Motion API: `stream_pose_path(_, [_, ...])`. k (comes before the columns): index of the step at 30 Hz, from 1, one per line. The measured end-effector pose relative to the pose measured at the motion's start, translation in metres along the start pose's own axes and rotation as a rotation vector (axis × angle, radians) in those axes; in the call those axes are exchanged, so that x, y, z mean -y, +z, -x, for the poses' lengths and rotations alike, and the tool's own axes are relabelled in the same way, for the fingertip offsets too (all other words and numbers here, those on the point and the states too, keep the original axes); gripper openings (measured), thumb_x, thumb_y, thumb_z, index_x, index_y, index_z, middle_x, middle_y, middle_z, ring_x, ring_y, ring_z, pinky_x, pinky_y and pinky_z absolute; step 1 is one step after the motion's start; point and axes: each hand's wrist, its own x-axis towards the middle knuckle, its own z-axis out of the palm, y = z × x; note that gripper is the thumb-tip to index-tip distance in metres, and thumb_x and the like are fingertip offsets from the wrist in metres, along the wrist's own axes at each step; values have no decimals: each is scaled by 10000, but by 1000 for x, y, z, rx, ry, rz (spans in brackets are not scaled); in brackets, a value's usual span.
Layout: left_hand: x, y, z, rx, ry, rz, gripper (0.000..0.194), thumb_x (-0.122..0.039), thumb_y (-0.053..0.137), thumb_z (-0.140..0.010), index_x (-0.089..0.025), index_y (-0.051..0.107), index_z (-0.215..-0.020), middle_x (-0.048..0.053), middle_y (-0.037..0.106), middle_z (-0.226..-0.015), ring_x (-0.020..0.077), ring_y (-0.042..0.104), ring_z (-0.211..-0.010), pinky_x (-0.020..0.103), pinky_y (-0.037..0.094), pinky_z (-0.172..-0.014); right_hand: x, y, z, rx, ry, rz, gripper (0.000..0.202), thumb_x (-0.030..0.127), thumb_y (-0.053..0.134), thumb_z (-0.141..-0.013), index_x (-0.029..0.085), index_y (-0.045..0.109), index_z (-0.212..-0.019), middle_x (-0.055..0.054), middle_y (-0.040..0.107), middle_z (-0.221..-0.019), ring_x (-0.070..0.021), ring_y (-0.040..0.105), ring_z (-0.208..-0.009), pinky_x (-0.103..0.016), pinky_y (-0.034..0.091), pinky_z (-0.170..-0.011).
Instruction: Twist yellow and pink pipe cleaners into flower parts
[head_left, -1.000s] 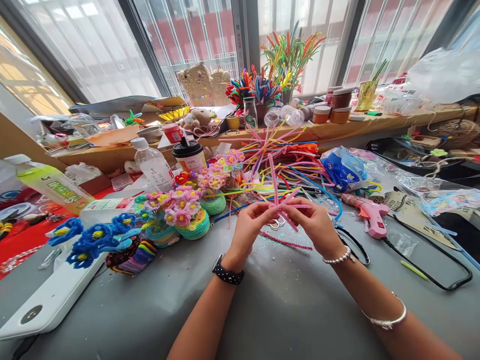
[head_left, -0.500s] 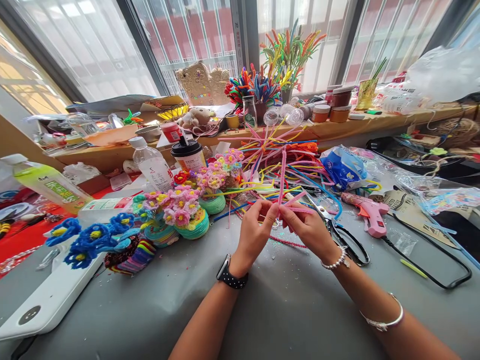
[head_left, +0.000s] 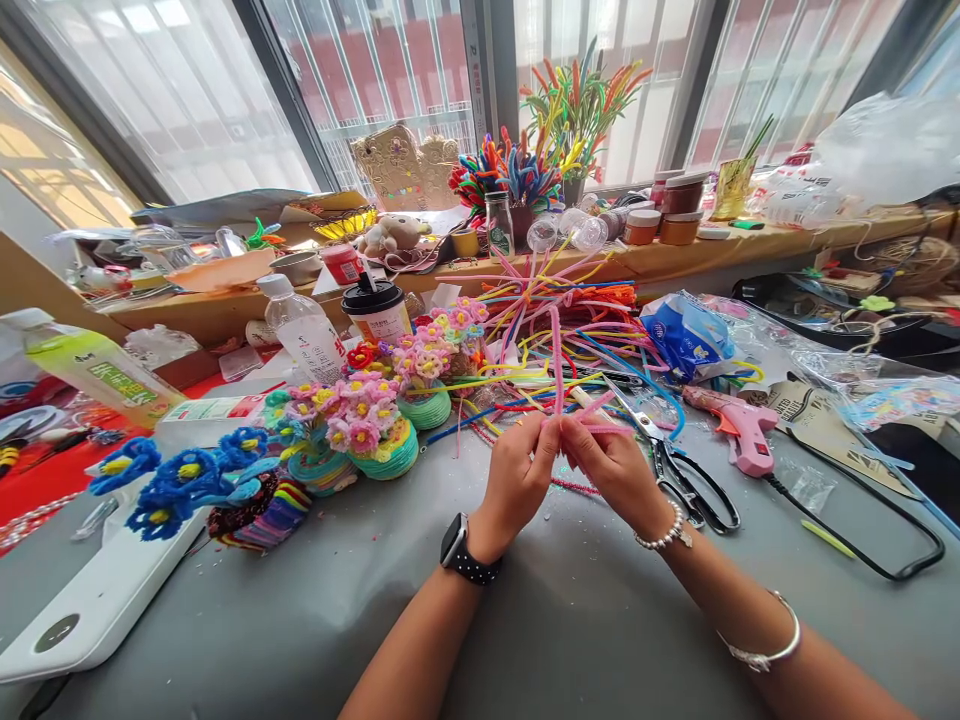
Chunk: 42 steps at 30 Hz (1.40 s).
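Observation:
Pink pipe cleaners (head_left: 557,365) are pinched between my two hands above the grey table. One length stands upright from the fingertips, and shorter ends stick out to the right. My left hand (head_left: 519,478) is closed on them, thumb and index finger pressed together. Touching it, my right hand (head_left: 613,468) is closed on the same pink pieces. How the strands cross is hidden by the fingers. Behind the hands spreads a heap of loose coloured pipe cleaners (head_left: 525,300). Black-handled scissors (head_left: 664,455) lie open just right of my right hand.
A pink glue gun (head_left: 739,425) with a black cord lies at the right, near a blue packet (head_left: 686,335). To the left stand pipe-cleaner flower pots (head_left: 364,425), a blue flower piece (head_left: 187,480), a lidded cup (head_left: 377,312) and bottles (head_left: 296,325). A white device (head_left: 97,610) lies front left.
The upright pink strand has tilted left and its top sits lower. My left hand has shifted slightly right and turned, bringing the hands closer together. Both keep their pinch.

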Motion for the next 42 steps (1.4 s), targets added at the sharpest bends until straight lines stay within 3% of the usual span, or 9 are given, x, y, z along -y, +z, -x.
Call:
stream_pose_path(5, [-1, 1, 1, 2, -25, 106, 338, -375, 292, -838, -190, 391, -573, -8, 399, -557, 117, 373, -538, 253, 284, -537, 4, 0, 1, -22, 23, 17, 428, 446, 365, -815, 184, 407, -479, 16, 411, -458, -91, 375, -436, -239, 308, -451])
stream_pose_path(15, [-2, 4, 1, 38, -95, 323, 335, -422, 308, -826, -190, 363, -591, -24, 370, -557, 101, 352, -528, 224, 303, -511, 5, 1, 1, 24, 95, -208, 423, 472, 388, -798, 179, 422, -495, 33, 365, -457, -77, 304, -431, -228, 276, -422])
stream_pose_path(23, [-3, 3, 1, 35, -111, 339, 345, -441, 320, -814, -187, 378, -589, -21, 373, -560, 100, 355, -527, 220, 312, -510, 4, 2, 0, 37, 147, -308, 436, 499, 416, -773, 175, 427, -481, 34, 382, -456, -74, 313, -425, -226, 282, -419])
stream_pose_path(29, [-3, -2, -3, -18, -157, 309, 360, -404, 359, -809, -173, 397, -536, -32, 382, -522, 91, 372, -520, 216, 316, -528, -1, -4, -5, 20, 175, -342, 337, 467, 427, -781, 179, 487, -618, 33, 436, -545, -81, 373, -482, -218, 320, -467])
stream_pose_path(35, [0, -7, -8, 62, -309, 548, 219, -356, 551, -709, -152, 566, -786, -7, 548, -696, 99, 504, -643, 217, 404, -630, 1, -16, -9, 94, 150, -235, 282, 412, 469, -777, 171, 545, -650, 10, 507, -633, -96, 440, -557, -225, 344, -514])
stream_pose_path(42, [0, -13, -10, 142, -429, 650, 199, -304, 646, -632, -127, 570, -683, -6, 570, -623, 92, 542, -603, 220, 422, -628, -3, -24, -11, 50, 144, -161, 249, 418, 557, -705, 171, 547, -673, -3, 528, -657, -105, 438, -552, -237, 345, -514])
